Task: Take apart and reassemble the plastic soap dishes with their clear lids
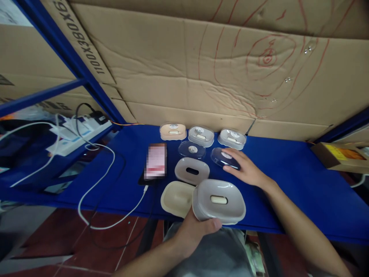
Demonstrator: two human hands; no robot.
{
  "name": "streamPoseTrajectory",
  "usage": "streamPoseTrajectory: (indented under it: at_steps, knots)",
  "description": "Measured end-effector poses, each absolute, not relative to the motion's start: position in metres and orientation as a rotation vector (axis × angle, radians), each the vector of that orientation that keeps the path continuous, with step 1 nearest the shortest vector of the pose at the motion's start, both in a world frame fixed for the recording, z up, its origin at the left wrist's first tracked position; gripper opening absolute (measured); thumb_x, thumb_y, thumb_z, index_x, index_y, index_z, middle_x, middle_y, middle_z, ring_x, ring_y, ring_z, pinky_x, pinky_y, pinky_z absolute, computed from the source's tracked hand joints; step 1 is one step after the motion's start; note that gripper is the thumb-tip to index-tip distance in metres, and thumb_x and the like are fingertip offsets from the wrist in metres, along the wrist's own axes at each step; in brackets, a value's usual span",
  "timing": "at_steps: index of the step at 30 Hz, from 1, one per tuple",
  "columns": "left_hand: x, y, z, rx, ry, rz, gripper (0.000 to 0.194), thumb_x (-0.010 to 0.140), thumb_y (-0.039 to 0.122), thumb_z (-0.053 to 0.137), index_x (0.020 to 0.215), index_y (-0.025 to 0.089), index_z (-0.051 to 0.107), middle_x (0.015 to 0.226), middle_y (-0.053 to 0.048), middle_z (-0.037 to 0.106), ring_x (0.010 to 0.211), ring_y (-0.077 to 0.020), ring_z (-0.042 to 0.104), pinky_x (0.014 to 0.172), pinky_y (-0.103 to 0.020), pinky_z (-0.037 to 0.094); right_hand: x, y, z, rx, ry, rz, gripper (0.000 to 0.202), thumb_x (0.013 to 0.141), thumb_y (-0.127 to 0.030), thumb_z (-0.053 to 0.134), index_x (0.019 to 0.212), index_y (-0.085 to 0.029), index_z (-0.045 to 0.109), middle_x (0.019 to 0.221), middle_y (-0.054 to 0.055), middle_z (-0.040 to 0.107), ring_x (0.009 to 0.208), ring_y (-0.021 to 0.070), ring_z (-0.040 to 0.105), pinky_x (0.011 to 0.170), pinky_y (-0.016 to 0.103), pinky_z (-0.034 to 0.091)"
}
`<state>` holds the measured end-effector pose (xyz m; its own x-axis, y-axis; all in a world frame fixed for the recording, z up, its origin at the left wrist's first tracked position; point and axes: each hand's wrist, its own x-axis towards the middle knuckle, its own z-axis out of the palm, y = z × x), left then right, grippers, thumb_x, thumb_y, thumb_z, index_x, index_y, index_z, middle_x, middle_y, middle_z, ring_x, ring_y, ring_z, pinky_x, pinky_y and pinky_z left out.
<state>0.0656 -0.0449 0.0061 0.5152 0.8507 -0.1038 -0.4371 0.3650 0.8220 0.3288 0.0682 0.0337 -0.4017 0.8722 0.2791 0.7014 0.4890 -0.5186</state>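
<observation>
My left hand [198,229] grips a grey oval soap dish [220,189] by its near left edge, thumb on the rim. A cream piece shows through the slot in its middle. My right hand [240,165] has its thumb and fingers around a clear lid [220,157] with a round sticker, low over the blue shelf. Left of that lies a second clear lid [191,150]. A grey slotted tray [184,169] rests in front of it. The cream base [175,200] is partly hidden behind the held dish.
Three lidded soap dishes, one peach [173,132], stand along the cardboard wall [161,69]. A phone [155,161] with a white cable [112,161] lies left. A power strip [77,138] is beyond, and an open carton [331,157] stands far right on the blue shelf [302,192].
</observation>
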Motion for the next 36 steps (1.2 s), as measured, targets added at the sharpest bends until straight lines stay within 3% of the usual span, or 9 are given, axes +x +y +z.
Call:
streamPoseTrajectory:
  at_steps: [3,7,11,14,19,22,26,32,36]
  knots:
    - [0.063,-0.047,0.003,0.812,0.592,0.874,0.081,0.076,0.054,0.091,0.145,0.022,0.062,0.137,-0.014,0.074,0.134,-0.0372,0.064,0.119,-0.055,0.043,0.346,0.087,0.012,-1.582,-2.246,0.045,0.07,0.098,-0.065,0.061,0.156,-0.026,0.052,0.161,0.019,0.05,0.146,0.0473,0.046,0.113,0.073,0.039]
    - [0.061,-0.047,0.001,0.757,0.586,0.876,0.089,0.071,0.06,0.092,0.145,0.022,0.062,0.136,-0.014,0.074,0.131,-0.0377,0.065,0.12,-0.055,0.041,0.348,0.084,0.014,-1.573,-2.245,0.015,0.07,0.102,-0.063,0.057,0.161,-0.028,0.044,0.168,0.018,0.042,0.155,0.0446,0.035,0.12,0.073,0.03]
    - [0.062,-0.045,0.002,0.77,0.546,0.903,0.086,0.074,0.06,0.091,0.145,0.022,0.061,0.135,-0.015,0.074,0.131,-0.0369,0.065,0.12,-0.056,0.042,0.326,0.05,0.049,-1.108,-2.357,0.658,0.077,0.102,-0.062,0.057,0.168,-0.035,0.028,0.171,0.01,0.039,0.157,0.0341,0.039,0.126,0.059,0.035]
    - [0.063,-0.044,0.003,0.795,0.533,0.936,0.084,0.076,0.059,0.089,0.146,0.023,0.06,0.141,-0.015,0.071,0.133,-0.0367,0.063,0.119,-0.056,0.043,0.307,0.025,0.07,-0.804,-2.487,1.018,0.1,0.086,-0.062,0.08,0.168,-0.032,0.031,0.172,0.01,0.038,0.157,0.0335,0.039,0.125,0.049,0.041]
    - [0.067,-0.047,0.002,0.821,0.544,0.961,0.085,0.077,0.061,0.088,0.147,0.024,0.058,0.14,-0.014,0.07,0.133,-0.0363,0.062,0.118,-0.055,0.043,0.295,0.014,0.077,-0.793,-2.466,1.064,0.08,0.084,-0.046,0.084,0.154,-0.028,0.05,0.165,0.011,0.047,0.15,0.0319,0.049,0.121,0.045,0.047]
    - [0.069,-0.047,0.0,0.814,0.559,0.954,0.083,0.075,0.063,0.088,0.143,0.022,0.061,0.138,-0.014,0.071,0.132,-0.0369,0.063,0.118,-0.055,0.043,0.297,0.015,0.077,-0.843,-2.435,1.05,0.078,0.083,-0.044,0.083,0.153,-0.029,0.05,0.162,0.011,0.05,0.145,0.0319,0.055,0.117,0.045,0.051]
    - [0.07,-0.046,-0.003,0.805,0.593,0.954,0.088,0.072,0.066,0.089,0.142,0.021,0.061,0.139,-0.015,0.071,0.132,-0.0386,0.062,0.118,-0.057,0.042,0.295,0.013,0.079,-0.81,-2.506,0.976,0.087,0.082,-0.049,0.086,0.157,-0.029,0.046,0.162,0.01,0.051,0.15,0.0326,0.049,0.122,0.047,0.045]
    - [0.072,-0.05,0.002,0.81,0.582,0.921,0.096,0.071,0.064,0.09,0.148,0.023,0.05,0.146,-0.017,0.064,0.137,-0.0392,0.059,0.118,-0.057,0.043,0.306,0.018,0.084,-0.82,-2.391,1.168,0.071,0.091,-0.055,0.076,0.152,-0.029,0.05,0.158,0.01,0.055,0.141,0.0305,0.058,0.114,0.044,0.052]
    - [0.071,-0.055,0.001,0.946,0.631,0.884,0.107,0.072,0.05,0.094,0.155,0.029,0.03,0.148,-0.016,0.058,0.136,-0.0368,0.059,0.116,-0.055,0.046,0.325,0.032,0.082,-0.912,-2.245,1.196,0.061,0.098,-0.058,0.065,0.149,-0.028,0.051,0.154,0.01,0.059,0.136,0.0298,0.063,0.112,0.045,0.054]
